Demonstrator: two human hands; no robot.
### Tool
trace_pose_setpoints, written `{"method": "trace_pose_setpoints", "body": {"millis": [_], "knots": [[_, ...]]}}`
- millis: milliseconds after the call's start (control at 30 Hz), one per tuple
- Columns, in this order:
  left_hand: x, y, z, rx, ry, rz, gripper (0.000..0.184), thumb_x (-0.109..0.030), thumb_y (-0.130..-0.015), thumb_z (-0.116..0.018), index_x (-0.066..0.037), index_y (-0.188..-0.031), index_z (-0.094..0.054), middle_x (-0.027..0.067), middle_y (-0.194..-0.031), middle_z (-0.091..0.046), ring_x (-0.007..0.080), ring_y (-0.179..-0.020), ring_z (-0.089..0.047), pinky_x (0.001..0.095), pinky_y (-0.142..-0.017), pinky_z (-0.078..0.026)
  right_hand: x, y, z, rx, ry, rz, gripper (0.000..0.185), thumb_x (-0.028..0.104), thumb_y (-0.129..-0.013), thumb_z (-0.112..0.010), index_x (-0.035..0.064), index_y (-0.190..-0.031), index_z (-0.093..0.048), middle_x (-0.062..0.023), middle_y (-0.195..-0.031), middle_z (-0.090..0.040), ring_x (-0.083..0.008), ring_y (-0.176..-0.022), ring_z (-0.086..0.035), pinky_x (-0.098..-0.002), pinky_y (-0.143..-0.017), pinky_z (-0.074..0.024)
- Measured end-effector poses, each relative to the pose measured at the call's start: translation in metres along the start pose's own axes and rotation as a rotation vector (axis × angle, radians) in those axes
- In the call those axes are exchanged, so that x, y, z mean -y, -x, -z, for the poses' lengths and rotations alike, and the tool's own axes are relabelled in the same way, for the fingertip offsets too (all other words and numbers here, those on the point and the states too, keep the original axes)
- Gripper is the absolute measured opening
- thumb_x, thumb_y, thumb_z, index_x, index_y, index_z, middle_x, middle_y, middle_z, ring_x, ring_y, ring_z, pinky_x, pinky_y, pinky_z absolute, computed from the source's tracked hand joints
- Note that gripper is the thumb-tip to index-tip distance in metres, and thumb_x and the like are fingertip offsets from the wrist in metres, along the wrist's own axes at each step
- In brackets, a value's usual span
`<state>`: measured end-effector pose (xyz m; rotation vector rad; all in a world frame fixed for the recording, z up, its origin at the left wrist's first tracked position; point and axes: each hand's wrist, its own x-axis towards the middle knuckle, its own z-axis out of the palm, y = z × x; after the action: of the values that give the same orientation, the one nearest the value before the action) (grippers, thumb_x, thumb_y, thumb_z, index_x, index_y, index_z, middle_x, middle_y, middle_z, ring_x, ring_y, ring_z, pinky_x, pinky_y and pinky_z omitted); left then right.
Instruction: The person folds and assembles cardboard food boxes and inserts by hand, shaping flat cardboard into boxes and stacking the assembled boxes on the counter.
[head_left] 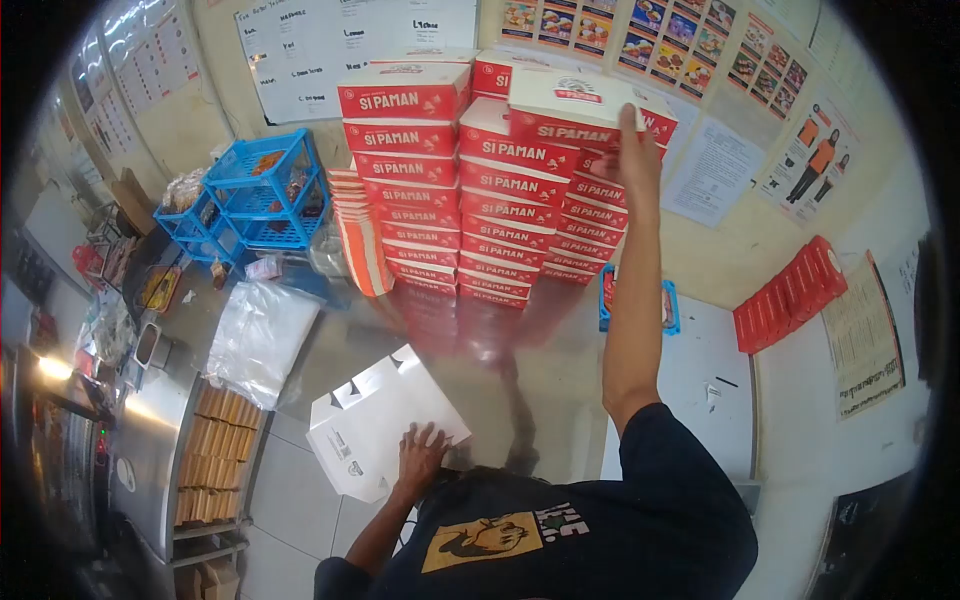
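High at the right, my right hand (636,150) is closed on the right end of a red and white box (565,112), which is at the top of the stacks. Tall stacks of closed red boxes (405,170) marked SI PAMAN stand against the wall. Low in the middle, my left hand (424,455) rests with spread fingers on a flat white carton sheet (385,425) with cut-out flaps. That sheet lies at the near edge of the metal counter (560,400).
Blue plastic racks (265,190) and a pile of clear plastic bags (262,335) are at the left. Orange and white folded cartons (362,240) lean beside the stacks. A blue basket (668,305) and a row of red boxes (790,295) are at the right.
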<state>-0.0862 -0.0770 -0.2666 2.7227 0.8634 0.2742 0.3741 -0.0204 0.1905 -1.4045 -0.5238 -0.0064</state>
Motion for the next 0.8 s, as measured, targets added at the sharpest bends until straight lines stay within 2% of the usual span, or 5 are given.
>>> {"method": "trace_pose_setpoints", "body": {"millis": [133,233,333,400,800], "knots": [[0.003,-0.025,0.028,0.163,0.212,0.086,0.028,-0.031,-0.096,-0.060,-0.015,-0.116,-0.073,0.0084,-0.107,-0.071,0.0335,-0.101,-0.065,0.0461,-0.089,-0.053,0.014,0.007,-0.017,0.155,0.518,-0.063,0.090,0.076,-0.093,-0.035,-0.0051,-0.127,-0.054,-0.0214,-0.096,-0.067,-0.0311,-0.081,-0.068,-0.0400,-0.076,-0.0546],[0.024,-0.042,-0.019,0.320,0.086,-0.233,0.035,-0.031,-0.101,-0.054,-0.049,-0.129,-0.063,0.0066,-0.092,-0.073,0.0192,-0.082,-0.070,0.0339,-0.070,-0.056,-0.031,-0.040,-0.039,0.067,0.794,0.133,0.093,0.076,-0.095,-0.019,-0.0040,-0.123,-0.057,-0.0269,-0.102,-0.065,-0.0419,-0.106,-0.061,-0.0507,-0.099,-0.0428],[0.028,-0.066,-0.006,0.465,0.854,-0.018,0.026,-0.021,-0.096,-0.069,-0.004,-0.114,-0.075,0.0051,-0.111,-0.075,0.0105,-0.094,-0.068,0.0277,-0.085,-0.054,0.006,0.010,-0.016,0.192,0.904,-0.005,0.083,0.065,-0.101,-0.017,-0.0024,-0.099,-0.065,-0.0217,-0.085,-0.069,-0.0406,-0.091,-0.065,-0.0493,-0.084,-0.0493],[0.021,-0.071,0.006,0.501,0.855,0.102,0.021,-0.024,-0.098,-0.066,-0.006,-0.105,-0.077,0.0053,-0.095,-0.076,0.0108,-0.084,-0.066,0.0286,-0.079,-0.053,-0.029,0.028,0.004,0.077,0.490,0.668,0.052,0.041,-0.107,-0.039,-0.0016,-0.128,-0.062,-0.0263,-0.117,-0.067,-0.0362,-0.106,-0.066,-0.0431,-0.092,-0.0488],[0.006,-0.078,0.027,0.511,0.878,0.216,0.035,-0.036,-0.097,-0.067,-0.002,-0.095,-0.074,0.0069,-0.076,-0.067,0.0128,-0.070,-0.059,0.0316,-0.066,-0.048,-0.288,0.362,0.124,1.195,0.555,-0.233,0.048,0.029,-0.081,-0.081,0.0090,-0.123,-0.067,-0.0154,-0.110,-0.062,-0.0291,-0.095,-0.066,-0.0393,-0.080,-0.0521]]}}
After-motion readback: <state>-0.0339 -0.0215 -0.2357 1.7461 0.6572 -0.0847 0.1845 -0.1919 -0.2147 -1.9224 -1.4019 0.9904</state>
